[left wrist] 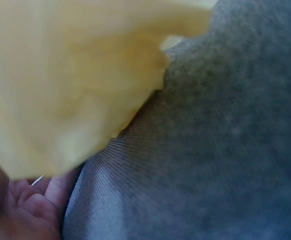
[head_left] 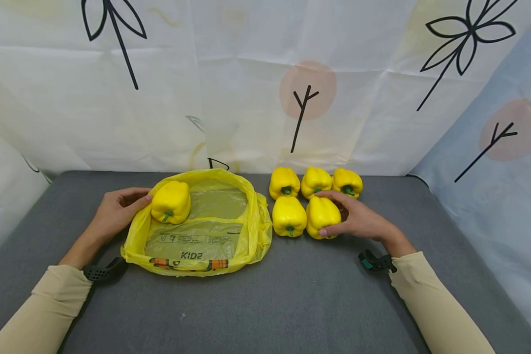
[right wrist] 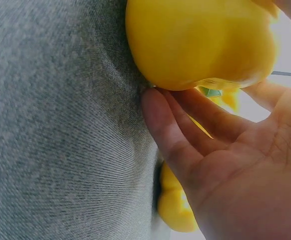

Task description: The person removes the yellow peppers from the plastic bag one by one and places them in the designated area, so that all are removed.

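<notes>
A yellow plastic bag (head_left: 252,231) lies open-mouthed on the grey table, with one yellow bell pepper (head_left: 171,201) inside at its left. My left hand (head_left: 119,214) grips the bag's left rim, thumb tip close to that pepper; in the left wrist view the bag (left wrist: 70,95) covers most of the hand, and only curled fingers show below. To the right of the bag, my right hand (head_left: 358,216) holds the front right bell pepper (head_left: 323,216), thumb in front and fingers behind. The right wrist view shows that pepper (right wrist: 200,45) low against the cloth, fingertips along its side.
Beside the held pepper stands another bell pepper (head_left: 289,216). Behind them is a row of three: a left one (head_left: 284,182), a middle one (head_left: 315,180) and a right one (head_left: 347,182). A patterned white sheet (head_left: 248,98) hangs at the table's back edge.
</notes>
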`<state>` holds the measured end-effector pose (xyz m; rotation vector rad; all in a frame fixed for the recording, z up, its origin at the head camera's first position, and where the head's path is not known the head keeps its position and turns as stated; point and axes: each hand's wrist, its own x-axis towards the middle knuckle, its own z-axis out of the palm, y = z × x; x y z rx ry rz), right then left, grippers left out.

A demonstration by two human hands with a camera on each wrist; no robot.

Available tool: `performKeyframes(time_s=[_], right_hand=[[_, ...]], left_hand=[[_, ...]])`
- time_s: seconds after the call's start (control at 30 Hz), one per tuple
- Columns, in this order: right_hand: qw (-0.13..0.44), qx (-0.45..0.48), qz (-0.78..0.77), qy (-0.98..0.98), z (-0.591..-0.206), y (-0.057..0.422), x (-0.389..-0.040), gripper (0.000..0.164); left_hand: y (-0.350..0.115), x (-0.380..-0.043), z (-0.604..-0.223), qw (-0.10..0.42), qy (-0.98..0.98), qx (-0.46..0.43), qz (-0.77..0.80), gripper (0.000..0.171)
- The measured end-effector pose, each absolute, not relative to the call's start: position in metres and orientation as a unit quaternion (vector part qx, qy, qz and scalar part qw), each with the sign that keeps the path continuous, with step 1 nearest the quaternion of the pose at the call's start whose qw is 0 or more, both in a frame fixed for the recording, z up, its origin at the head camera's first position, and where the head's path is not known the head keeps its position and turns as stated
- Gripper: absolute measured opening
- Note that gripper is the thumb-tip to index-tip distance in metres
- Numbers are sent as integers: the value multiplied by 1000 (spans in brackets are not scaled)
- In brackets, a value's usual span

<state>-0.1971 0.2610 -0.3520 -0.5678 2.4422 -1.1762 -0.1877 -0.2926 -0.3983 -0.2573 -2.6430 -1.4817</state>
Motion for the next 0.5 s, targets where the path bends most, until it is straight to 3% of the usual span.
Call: performKeyframes(time_s=[0.5], right_hand=[[186,-192,-418,868,-351,261,-197,91]], left_hand=[[-292,-188,-398,48,-867,-86,-488,50]])
